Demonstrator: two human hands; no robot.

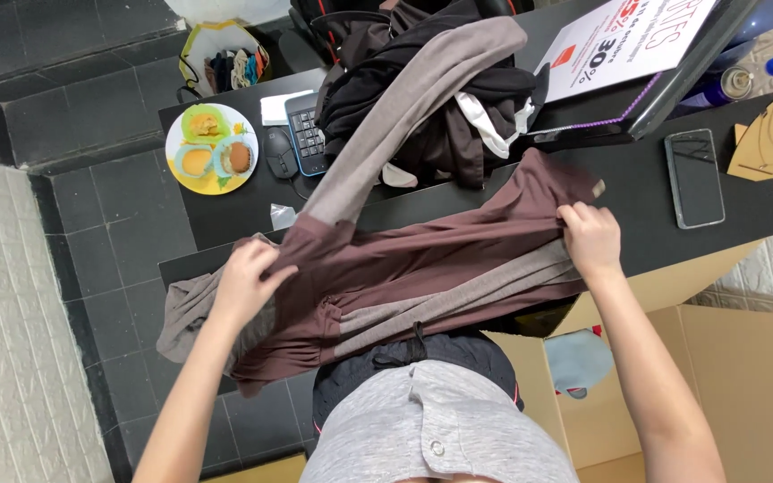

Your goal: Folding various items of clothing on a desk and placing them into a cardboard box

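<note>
A soft maroon garment [422, 268] with grey panels hangs stretched over the black desk [762, 201] edge. The left hand [248, 282] bunches one end, the right hand [590, 237] pinches the other. Behind it lies a heap of dark clothes [440, 98], probably jackets. A phone [694, 177], a keyboard [306, 134] and a plate of food [212, 148] lie nearby.

White-and-red sign [624, 40], dark phone screen [694, 177], perhaps cardboard box [744, 376].

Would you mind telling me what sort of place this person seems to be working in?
Probably a small clothing shop's counter or packing desk: a heap of garments on the black desk, a printed discount sign, and an open cardboard box beside it. Both hands hold a brown garment.
</note>
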